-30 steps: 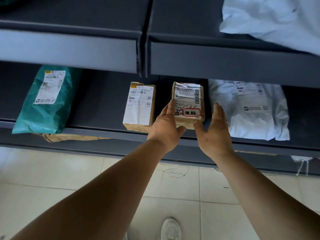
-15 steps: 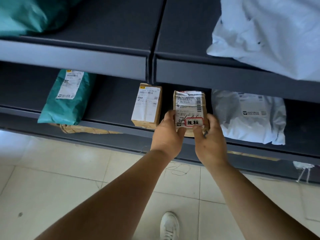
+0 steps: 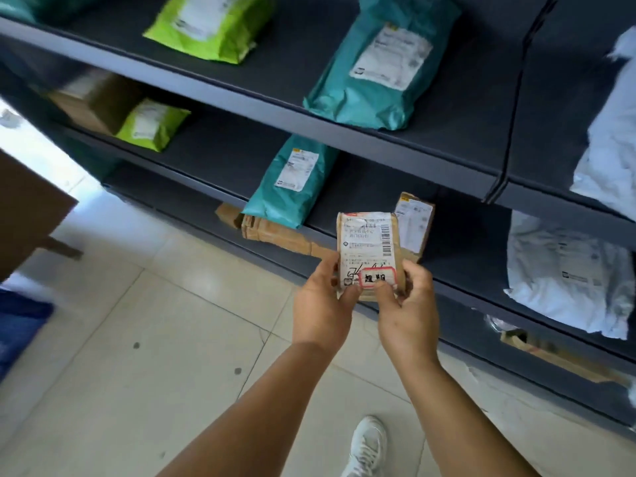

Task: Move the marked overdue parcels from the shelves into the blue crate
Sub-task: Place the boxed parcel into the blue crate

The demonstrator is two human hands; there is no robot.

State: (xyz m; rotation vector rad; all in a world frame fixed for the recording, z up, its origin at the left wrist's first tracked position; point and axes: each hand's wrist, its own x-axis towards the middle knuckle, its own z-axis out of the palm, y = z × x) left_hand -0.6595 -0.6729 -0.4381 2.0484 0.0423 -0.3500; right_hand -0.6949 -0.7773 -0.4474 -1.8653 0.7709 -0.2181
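A small brown parcel (image 3: 370, 242) with a white shipping label and a red-bordered sticker is off the shelf, held upright in front of it. My left hand (image 3: 321, 304) grips its lower left side and my right hand (image 3: 407, 311) grips its lower right, thumb just under the sticker. A blue object, perhaps the crate (image 3: 20, 325), shows blurred at the far left edge on the floor.
Dark shelves (image 3: 395, 146) hold teal bags (image 3: 375, 60) (image 3: 292, 180), green bags (image 3: 210, 25), white bags (image 3: 568, 273) and another small brown box (image 3: 413, 222). Flat cardboard (image 3: 275, 232) lies on the lower shelf. A brown panel (image 3: 24, 208) stands at left. My shoe (image 3: 368, 445) is on the tiled floor.
Both hands closed on the marked parcel and lifted it off the shelf toward me. The view swung left and up, showing more shelves and the blue object.
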